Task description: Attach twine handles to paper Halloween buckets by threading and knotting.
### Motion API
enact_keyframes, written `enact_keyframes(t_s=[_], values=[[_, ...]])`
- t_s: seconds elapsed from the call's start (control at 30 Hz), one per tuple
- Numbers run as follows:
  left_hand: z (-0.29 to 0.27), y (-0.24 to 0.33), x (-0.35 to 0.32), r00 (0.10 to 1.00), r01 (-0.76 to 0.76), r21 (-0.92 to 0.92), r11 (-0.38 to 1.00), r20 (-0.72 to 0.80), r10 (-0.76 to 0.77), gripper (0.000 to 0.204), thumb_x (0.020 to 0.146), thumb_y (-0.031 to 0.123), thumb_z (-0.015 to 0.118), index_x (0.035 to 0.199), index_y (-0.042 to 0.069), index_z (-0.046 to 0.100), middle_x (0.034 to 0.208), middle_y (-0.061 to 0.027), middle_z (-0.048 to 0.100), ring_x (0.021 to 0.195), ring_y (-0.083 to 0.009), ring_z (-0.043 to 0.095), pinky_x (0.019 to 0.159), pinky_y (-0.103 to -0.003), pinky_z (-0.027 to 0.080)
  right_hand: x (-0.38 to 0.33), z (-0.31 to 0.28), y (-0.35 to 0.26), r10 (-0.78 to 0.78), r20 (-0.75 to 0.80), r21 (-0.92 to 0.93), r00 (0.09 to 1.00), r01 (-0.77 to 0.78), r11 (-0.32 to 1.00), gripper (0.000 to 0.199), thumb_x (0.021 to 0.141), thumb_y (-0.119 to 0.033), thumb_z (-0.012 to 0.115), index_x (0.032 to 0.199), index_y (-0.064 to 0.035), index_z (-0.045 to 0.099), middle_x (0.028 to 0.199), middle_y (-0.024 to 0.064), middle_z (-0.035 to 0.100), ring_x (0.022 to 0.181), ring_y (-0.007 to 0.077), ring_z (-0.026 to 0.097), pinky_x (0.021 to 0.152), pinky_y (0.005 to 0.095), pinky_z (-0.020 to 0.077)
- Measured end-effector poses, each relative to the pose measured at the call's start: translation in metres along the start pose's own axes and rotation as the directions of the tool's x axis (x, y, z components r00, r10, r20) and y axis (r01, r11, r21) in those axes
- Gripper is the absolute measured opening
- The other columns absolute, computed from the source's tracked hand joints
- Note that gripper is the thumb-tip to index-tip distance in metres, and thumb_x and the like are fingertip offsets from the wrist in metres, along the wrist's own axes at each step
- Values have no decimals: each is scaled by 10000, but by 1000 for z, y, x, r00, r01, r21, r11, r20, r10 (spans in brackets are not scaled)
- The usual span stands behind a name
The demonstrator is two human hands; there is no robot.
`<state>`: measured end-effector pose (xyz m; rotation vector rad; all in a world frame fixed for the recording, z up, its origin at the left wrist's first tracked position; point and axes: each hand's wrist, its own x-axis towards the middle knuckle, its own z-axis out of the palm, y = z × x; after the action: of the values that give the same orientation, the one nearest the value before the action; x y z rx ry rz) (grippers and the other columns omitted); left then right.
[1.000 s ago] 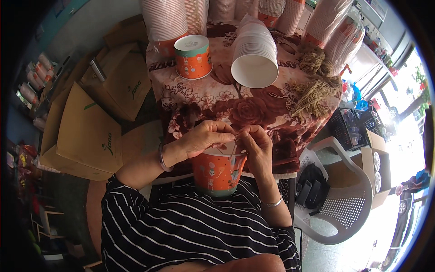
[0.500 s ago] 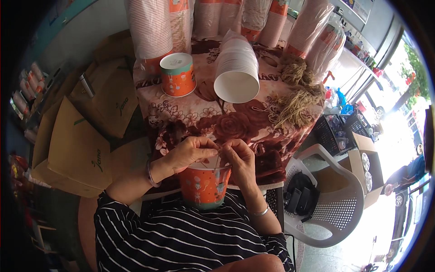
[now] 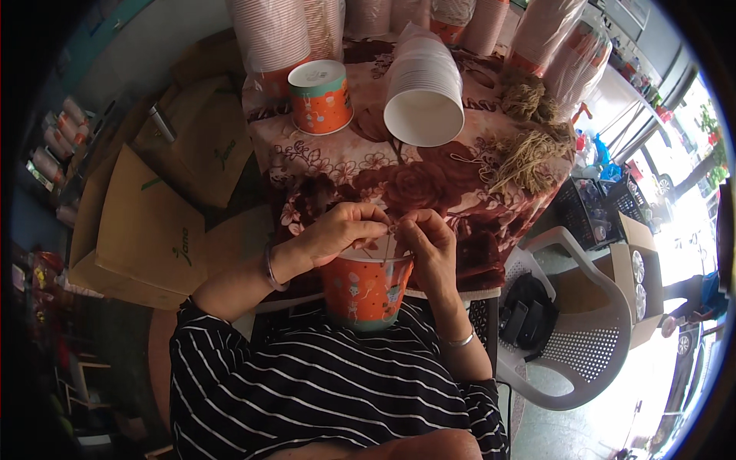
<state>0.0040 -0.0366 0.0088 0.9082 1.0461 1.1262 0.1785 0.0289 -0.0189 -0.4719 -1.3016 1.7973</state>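
Observation:
An orange paper bucket with a teal base and white rim stands upright in my lap, against the table's near edge. Over its rim, my left hand and my right hand meet with fingertips pinched together. Between them is a thin tan string, which hangs down at the bucket's rim. The exact grip at the fingertips is too small to make out. On the table ahead, another orange bucket sits upside down. Beside it a nested stack of white-lined buckets lies on its side, mouth toward me.
Two bundles of tan string lie at the table's right. Tall plastic-wrapped bucket stacks line the back of the patterned tablecloth. Cardboard boxes stand to the left. A white plastic chair with a black bag is at right.
The whole view has shifted, so everything sits higher and further right. Both hands stay pinched over the bucket's rim, with only slight finger movement on the string.

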Motion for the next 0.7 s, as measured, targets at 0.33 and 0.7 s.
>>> enact_keyframes(t_s=[0.33, 0.7], values=[[3, 2, -3, 1000, 1, -31, 1000, -8, -2, 134, 867, 121, 596, 963, 28, 609, 720, 35, 524, 603, -41, 428, 604, -193, 402, -3, 1, -1, 15, -5, -1, 1000, -15, 1000, 67, 920, -77, 578, 936, -15, 596, 771, 11, 624, 638, 58, 571, 575, 196, 471], [-1, -2, 0, 999, -44, -42, 998, -8, 44, 121, 883, 146, 593, 951, 47, 608, 723, 42, 532, 615, -31, 448, 585, -181, 384, -4, -1, -1, 9, 0, -21, 1000, -9, 1000, 91, 917, -110, 592, 934, -20, 598, 770, 11, 629, 643, 54, 574, 567, 191, 470]])
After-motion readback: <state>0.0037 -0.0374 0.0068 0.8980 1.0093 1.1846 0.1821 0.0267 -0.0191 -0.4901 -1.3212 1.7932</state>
